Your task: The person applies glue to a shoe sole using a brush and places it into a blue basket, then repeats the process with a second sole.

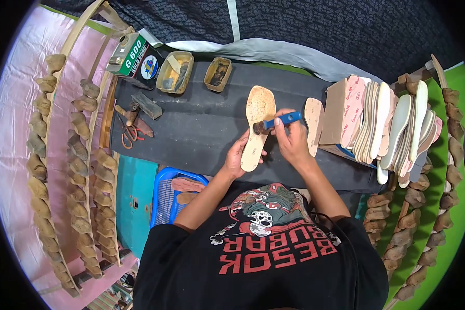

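Note:
My left hand [236, 156] is closed around the heel end of a pale shoe insole [252, 151], holding it above the dark table. Glossy, wet-looking tan covers the insole's wide front part, while small print shows near the heel. In my right hand [293, 143] is a brush [289, 119] with a blue handle, gripped between thumb and fingers. Its dark bristles touch the insole around the middle. Just right of that hand, another insole [313, 124] lies on the table.
Stacked insoles [380, 121] stand by a cardboard box [334, 116] at the right. Two tubs [174, 89] and a Gold Bond can [134, 62] are at the back left, near a hammer [130, 114] and scissors [129, 135]. A blue basket [163, 199] sits below; shoe lasts [80, 170] line racks.

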Action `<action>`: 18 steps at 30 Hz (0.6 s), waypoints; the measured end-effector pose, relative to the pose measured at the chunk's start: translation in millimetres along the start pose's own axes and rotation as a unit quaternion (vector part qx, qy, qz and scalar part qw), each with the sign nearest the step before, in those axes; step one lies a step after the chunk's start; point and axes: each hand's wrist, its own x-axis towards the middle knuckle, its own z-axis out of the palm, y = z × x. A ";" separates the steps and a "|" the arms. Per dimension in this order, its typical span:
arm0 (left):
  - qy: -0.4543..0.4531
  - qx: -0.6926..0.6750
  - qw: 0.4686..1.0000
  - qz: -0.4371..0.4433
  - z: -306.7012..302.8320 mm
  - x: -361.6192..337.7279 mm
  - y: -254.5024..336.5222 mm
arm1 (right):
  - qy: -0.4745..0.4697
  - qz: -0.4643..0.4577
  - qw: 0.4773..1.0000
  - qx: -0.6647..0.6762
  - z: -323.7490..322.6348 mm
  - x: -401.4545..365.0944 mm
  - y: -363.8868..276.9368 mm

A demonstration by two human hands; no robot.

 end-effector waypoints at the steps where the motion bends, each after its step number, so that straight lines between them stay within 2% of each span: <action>1: -0.004 -0.004 1.000 0.001 0.8 0.9 -1.7 | -0.002 -0.011 1.000 -0.002 -1.3 2.1 0.9; 3: -0.011 -0.011 1.000 0.003 2.4 3.5 -4.8 | -0.008 -0.042 0.999 -0.010 -1.7 2.4 2.8; 6: -0.011 -0.010 1.000 -0.005 0.5 7.6 -3.6 | -0.067 0.010 0.998 0.005 -1.3 -12.0 -6.1; 7: -0.017 -0.021 1.000 0.001 -0.8 8.7 -2.9 | -0.072 0.003 0.997 -0.007 -2.0 -15.0 -13.9; 14: -0.016 0.002 1.000 -0.023 1.4 8.0 3.0 | 0.018 -0.030 0.999 -0.009 -2.0 0.1 5.3; 18: -0.010 -0.002 1.000 -0.026 2.1 9.2 -1.2 | -0.009 -0.052 0.998 -0.029 -2.4 3.4 0.8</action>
